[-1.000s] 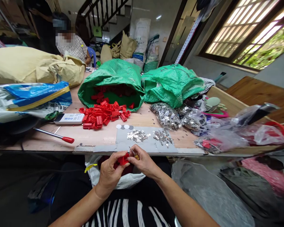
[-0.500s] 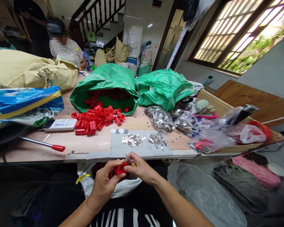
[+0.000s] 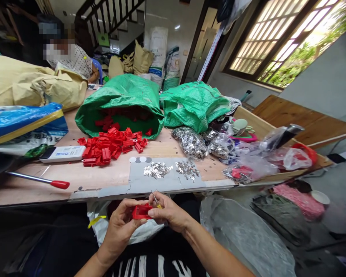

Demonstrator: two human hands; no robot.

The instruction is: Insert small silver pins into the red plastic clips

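Note:
Just past the table's front edge, my left hand [image 3: 121,221] grips a red plastic housing [image 3: 141,212] between thumb and fingers, its hollow side facing me. My right hand [image 3: 167,211] meets the housing's right end with its fingertips. The same hand is closed on a thin pointed tool with a yellow handle [image 3: 159,206], its metal tip pointing up. On a grey mat [image 3: 137,178] beyond my hands lie two heaps of small silver metal pieces [image 3: 156,170]. A pile of similar red housings [image 3: 112,146] spills from an open green sack [image 3: 121,92].
A lever with a red grip [image 3: 60,184] juts in at left, near a white box [image 3: 65,153]. Bags of metal parts [image 3: 189,142] and a cluttered wooden tray [image 3: 324,166] fill the right. A white bag [image 3: 144,234] hangs open below my hands. Another person [image 3: 80,61] sits across the table.
The red housing has turned so its hollow side now shows. My right hand keeps the pointed tool, its tip now more upright. The whole view has shifted slightly.

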